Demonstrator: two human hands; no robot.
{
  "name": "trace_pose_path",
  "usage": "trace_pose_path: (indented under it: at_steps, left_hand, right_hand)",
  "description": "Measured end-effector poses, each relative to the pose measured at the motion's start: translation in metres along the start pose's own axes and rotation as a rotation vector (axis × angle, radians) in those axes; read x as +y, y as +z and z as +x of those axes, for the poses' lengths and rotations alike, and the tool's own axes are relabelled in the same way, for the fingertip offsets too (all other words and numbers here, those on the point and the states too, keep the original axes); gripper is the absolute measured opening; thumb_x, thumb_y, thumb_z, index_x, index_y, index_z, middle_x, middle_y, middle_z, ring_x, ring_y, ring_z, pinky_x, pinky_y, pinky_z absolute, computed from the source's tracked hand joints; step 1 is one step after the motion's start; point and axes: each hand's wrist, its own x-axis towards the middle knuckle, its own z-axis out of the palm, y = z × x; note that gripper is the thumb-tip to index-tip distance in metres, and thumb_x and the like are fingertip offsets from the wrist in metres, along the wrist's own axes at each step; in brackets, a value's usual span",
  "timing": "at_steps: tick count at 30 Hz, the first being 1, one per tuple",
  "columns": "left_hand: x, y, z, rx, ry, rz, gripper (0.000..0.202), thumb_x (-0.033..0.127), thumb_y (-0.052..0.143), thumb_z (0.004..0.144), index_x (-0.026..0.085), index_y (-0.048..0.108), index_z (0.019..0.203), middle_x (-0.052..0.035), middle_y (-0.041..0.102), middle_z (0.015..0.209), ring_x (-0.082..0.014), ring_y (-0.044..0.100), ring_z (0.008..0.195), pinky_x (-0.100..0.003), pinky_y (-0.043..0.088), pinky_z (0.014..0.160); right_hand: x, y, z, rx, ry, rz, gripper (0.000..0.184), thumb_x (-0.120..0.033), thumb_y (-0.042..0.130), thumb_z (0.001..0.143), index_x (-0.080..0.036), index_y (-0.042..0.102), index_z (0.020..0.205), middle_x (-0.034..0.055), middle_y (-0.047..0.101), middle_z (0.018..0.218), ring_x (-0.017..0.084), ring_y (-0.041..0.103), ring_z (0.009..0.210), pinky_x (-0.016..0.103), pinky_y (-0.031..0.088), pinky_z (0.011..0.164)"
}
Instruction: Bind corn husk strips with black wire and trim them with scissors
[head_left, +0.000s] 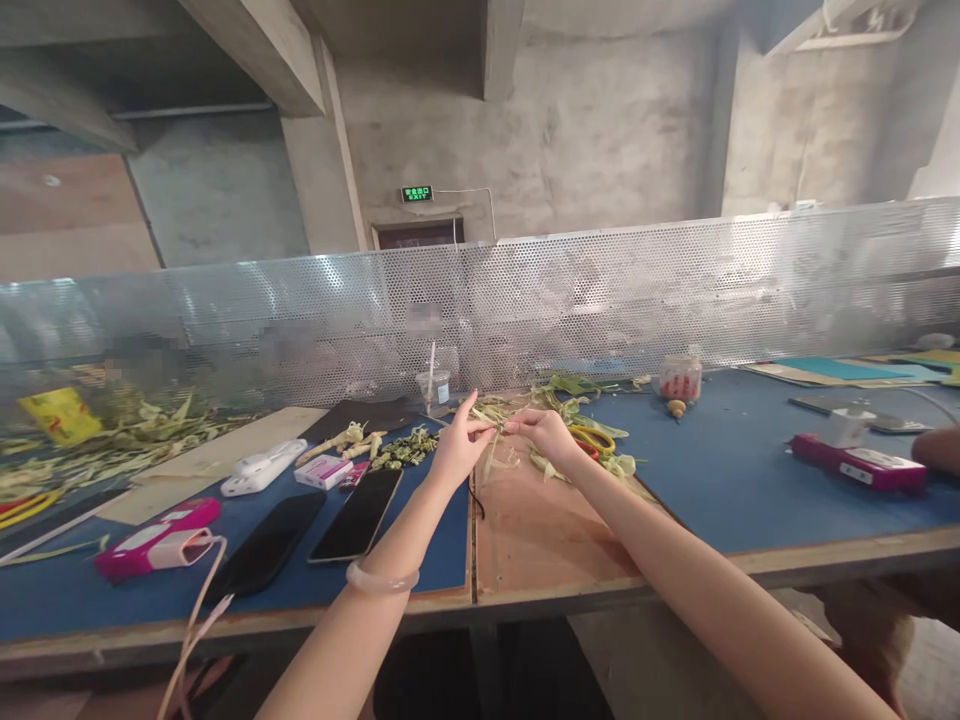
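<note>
My left hand (459,442) and my right hand (546,435) meet over the brown board (547,530). Fingertips of both are pinched on thin, pale green leaf strips (499,422), which look like husk. The exact grip is too small to make out. Loose leaf pieces (559,465) lie on the board under and beside my right hand. A yellow looped cord (598,436) with a red part is just past my right wrist. Left of my left hand sits a heap of small green knotted or braided pieces (405,448).
Two dark phones (358,515), a white power strip (264,467), a small pink-white box (323,472) and a magenta device (159,538) with a cable lie left. A lidded cup (433,388) and a jar (681,378) stand before the perforated metal screen (600,300). Another person's hand (937,452) shows far right.
</note>
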Motion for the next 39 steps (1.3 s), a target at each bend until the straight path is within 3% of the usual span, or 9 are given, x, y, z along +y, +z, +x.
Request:
trace_pose_path:
  at_steps: [4, 8, 18, 35, 39]
  left_hand:
    - [0.003, -0.001, -0.002, 0.005, 0.018, 0.047, 0.058, 0.023, 0.057, 0.078, 0.022, 0.035, 0.131, -0.0016, 0.072, 0.085, -0.0147, 0.063, 0.066, -0.026, 0.047, 0.068]
    - [0.004, -0.001, -0.002, 0.005, 0.041, 0.068, 0.058, 0.024, 0.055, 0.079, 0.022, 0.032, 0.133, -0.0013, 0.072, 0.087, -0.0146, 0.063, 0.067, -0.026, 0.047, 0.068]
    - [0.005, -0.003, -0.003, -0.024, 0.066, 0.07, 0.062, 0.022, 0.053, 0.081, 0.022, 0.025, 0.136, -0.0021, 0.072, 0.09, -0.0173, 0.065, 0.087, -0.028, 0.048, 0.076]
    - [0.006, -0.002, -0.004, -0.036, 0.092, 0.061, 0.062, 0.019, 0.056, 0.079, 0.023, 0.029, 0.135, -0.0025, 0.071, 0.091, -0.0163, 0.065, 0.086, -0.026, 0.048, 0.076]
    - [0.012, -0.003, -0.005, -0.027, 0.078, 0.018, 0.061, 0.02, 0.056, 0.079, 0.024, 0.031, 0.135, -0.0015, 0.071, 0.087, -0.0152, 0.064, 0.078, -0.024, 0.047, 0.072]
  right_hand:
    - [0.002, 0.0, 0.0, -0.021, -0.002, -0.005, 0.024, -0.034, 0.056, 0.083, -0.012, 0.062, 0.078, 0.0012, 0.064, 0.079, 0.014, 0.06, 0.077, 0.035, 0.046, 0.079]
    - [0.001, -0.002, 0.0, -0.039, -0.007, -0.02, 0.023, -0.034, 0.058, 0.081, -0.012, 0.062, 0.077, 0.0011, 0.065, 0.078, 0.014, 0.06, 0.077, 0.035, 0.045, 0.079]
    - [-0.006, -0.006, 0.0, -0.063, -0.054, -0.081, 0.018, -0.034, 0.063, 0.072, -0.016, 0.068, 0.074, 0.0024, 0.066, 0.073, 0.014, 0.059, 0.073, 0.03, 0.044, 0.074]
    - [-0.007, -0.005, -0.001, -0.008, -0.192, -0.197, 0.012, -0.024, 0.059, 0.072, -0.021, 0.07, 0.07, 0.0009, 0.063, 0.067, 0.015, 0.055, 0.067, 0.026, 0.04, 0.066]
    - [-0.008, -0.005, -0.001, 0.007, -0.212, -0.203, 0.011, -0.024, 0.059, 0.071, -0.021, 0.07, 0.07, 0.0007, 0.062, 0.067, 0.015, 0.054, 0.066, 0.026, 0.04, 0.067]
